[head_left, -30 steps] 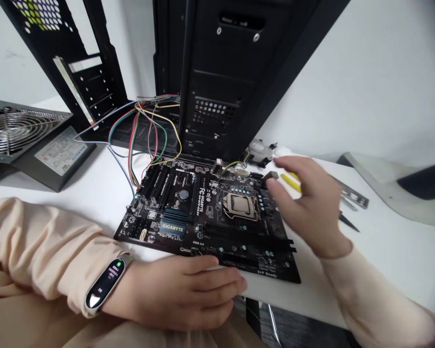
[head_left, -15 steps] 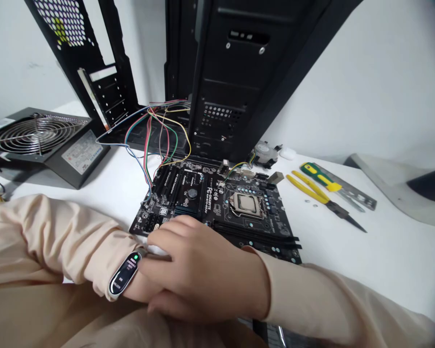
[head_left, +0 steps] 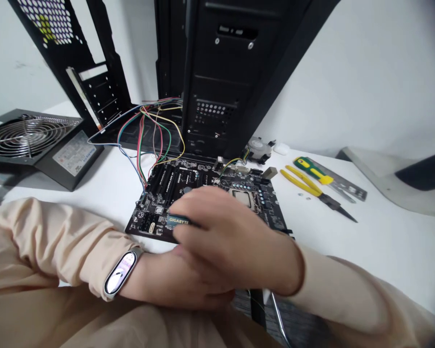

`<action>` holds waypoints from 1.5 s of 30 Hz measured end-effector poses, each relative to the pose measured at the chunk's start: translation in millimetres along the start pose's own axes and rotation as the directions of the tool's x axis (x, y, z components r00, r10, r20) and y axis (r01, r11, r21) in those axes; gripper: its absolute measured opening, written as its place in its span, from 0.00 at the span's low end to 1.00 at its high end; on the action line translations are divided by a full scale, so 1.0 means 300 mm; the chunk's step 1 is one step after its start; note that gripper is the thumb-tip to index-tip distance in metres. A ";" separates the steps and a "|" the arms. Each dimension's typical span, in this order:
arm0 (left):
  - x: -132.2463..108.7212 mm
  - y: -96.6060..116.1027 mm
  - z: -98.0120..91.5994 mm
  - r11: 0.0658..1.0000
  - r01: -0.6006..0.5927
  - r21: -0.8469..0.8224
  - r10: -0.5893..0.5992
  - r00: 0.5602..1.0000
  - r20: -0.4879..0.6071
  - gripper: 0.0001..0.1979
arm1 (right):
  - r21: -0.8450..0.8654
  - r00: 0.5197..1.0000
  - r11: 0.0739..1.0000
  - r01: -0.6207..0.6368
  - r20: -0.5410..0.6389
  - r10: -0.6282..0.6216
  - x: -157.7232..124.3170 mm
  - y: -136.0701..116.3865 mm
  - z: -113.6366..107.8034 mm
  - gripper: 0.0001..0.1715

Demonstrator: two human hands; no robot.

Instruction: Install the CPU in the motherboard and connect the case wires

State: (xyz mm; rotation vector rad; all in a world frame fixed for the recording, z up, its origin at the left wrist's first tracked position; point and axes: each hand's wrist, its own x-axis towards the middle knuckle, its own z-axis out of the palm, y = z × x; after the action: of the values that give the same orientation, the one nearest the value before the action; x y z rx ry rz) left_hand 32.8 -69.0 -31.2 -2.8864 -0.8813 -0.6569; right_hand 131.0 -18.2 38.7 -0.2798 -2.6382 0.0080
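Observation:
My right hand (head_left: 224, 232), blurred by motion, is above the front of a black motherboard (head_left: 150, 205), its fingers bent. It crosses over my left hand (head_left: 188, 278), which lies along the near edge of the table with its fingers hidden. A smart band (head_left: 120, 273) with a lit screen is on my left wrist. Beside my right fingertips sits a heatsink marked GIGABYTE (head_left: 177, 220). The processor (head_left: 242, 197) on the board is partly covered by my right hand. Whether my right fingers touch or hold anything does not show.
An open black computer case (head_left: 221, 77) stands behind the board, with coloured wires (head_left: 170, 137) running from it to the board. On the left is a power supply (head_left: 67, 159). Yellow-handled pliers (head_left: 308, 186), a green-and-yellow screwdriver (head_left: 313, 170) and a metal strip (head_left: 353, 186) lie right.
My right hand has moved off my left wrist, to the right and over the board. The smart band's screen shows a different picture. The whole view has shifted slightly.

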 end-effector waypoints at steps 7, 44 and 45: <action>-0.114 -0.070 -0.051 0.802 -0.538 0.258 0.501 0.842 0.199 0.17 | -0.162 0.871 0.862 -0.480 -0.210 0.445 -0.235 0.226 -0.102 0.12; -0.123 -0.040 -0.016 0.936 -0.269 0.228 0.264 0.963 0.056 0.18 | -0.141 0.594 0.583 -0.800 -0.047 0.803 -0.491 0.423 -0.058 0.18; -0.125 -0.039 -0.014 0.937 -0.265 0.227 0.261 0.964 0.049 0.19 | -0.144 0.594 0.583 -0.799 -0.049 0.803 -0.491 0.422 -0.058 0.18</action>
State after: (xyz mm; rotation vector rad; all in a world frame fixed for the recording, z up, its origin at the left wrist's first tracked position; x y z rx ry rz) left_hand -3.2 -79.5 -43.7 -2.7308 -0.5161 -0.4683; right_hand 290.9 75.8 -21.4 -1.5233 -2.2837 0.1107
